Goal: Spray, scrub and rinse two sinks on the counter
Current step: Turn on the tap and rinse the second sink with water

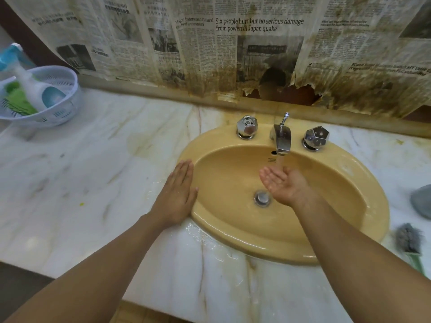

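Water (279, 161) runs from the tap (282, 139) into my right hand (282, 185), which is open, palm up and a little cupped, over the bowl. It holds nothing. My left hand (176, 194) lies flat with straight fingers on the counter (81, 183), and its thumb side touches the left rim of the sink (349, 220). It holds nothing too. I see one yellow sink, set into the counter right in front of me, and it is wet inside. It has one silver plug (262, 198) at the bottom, just beside my right wrist. Behind the bowl stand two shiny knobs, the left knob (246, 127) and the right knob (316, 137), with the one tap between them. A puddle (201, 237) sits on the counter by the front rim. There is lots of bare counter to the left of my left hand. Far at the back left is one white basket (61, 113). In it lies one white and blue bottle (35, 89), tipped over, next to a green scrubby thing (19, 102). At the right edge of the counter lie one grey brush (409, 240) and a grey lump (422, 203) I cannot make out. Old torn newspaper (233, 54) covers the wall.
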### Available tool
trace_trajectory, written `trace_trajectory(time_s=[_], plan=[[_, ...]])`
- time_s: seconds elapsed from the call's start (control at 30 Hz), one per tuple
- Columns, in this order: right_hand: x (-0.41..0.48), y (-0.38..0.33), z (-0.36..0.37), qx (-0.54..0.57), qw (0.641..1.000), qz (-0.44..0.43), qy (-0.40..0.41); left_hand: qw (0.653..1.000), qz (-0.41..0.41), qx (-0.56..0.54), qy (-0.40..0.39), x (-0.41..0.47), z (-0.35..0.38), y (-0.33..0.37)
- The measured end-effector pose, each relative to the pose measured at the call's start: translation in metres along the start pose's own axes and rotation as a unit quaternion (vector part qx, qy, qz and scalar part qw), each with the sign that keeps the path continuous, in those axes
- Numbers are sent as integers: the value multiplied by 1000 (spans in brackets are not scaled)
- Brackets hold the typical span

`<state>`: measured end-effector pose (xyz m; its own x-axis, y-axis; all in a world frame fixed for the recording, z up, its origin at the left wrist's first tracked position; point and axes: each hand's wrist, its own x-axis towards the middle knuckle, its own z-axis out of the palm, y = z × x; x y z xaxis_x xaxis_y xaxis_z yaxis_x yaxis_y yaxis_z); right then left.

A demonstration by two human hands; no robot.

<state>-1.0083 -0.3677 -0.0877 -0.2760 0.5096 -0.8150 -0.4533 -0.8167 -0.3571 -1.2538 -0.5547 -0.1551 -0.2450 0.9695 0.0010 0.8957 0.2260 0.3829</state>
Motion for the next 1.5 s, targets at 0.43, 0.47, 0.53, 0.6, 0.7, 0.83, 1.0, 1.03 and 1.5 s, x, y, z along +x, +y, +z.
trace_trajectory(time_s=[0.43,0.47,0.53,0.6,0.7,0.83,1.0,1.03,1.5], plan=[[10,-15,-3,32,999,4,-5,964,-98,-215,122,58,-6,1],[10,-15,0,23,1000,9,-19,974,-74,-186,103,65,-7,-1],[9,-16,7,-3,999,18,-42,994,-11,-87,67,84,-8,-3],[9,-17,12,-29,997,28,-61,998,17,7,60,108,-7,0],[11,-21,16,-37,997,34,-55,997,27,73,26,137,3,23],[13,-32,12,-60,997,35,-40,991,97,85,35,141,34,71],[9,-48,-1,-46,998,35,-39,990,87,59,92,135,60,85],[9,-48,-4,-37,998,35,-41,986,127,41,96,133,64,86],[-24,-111,-65,23,999,-12,-45,826,-215,-474,-215,172,89,204]])
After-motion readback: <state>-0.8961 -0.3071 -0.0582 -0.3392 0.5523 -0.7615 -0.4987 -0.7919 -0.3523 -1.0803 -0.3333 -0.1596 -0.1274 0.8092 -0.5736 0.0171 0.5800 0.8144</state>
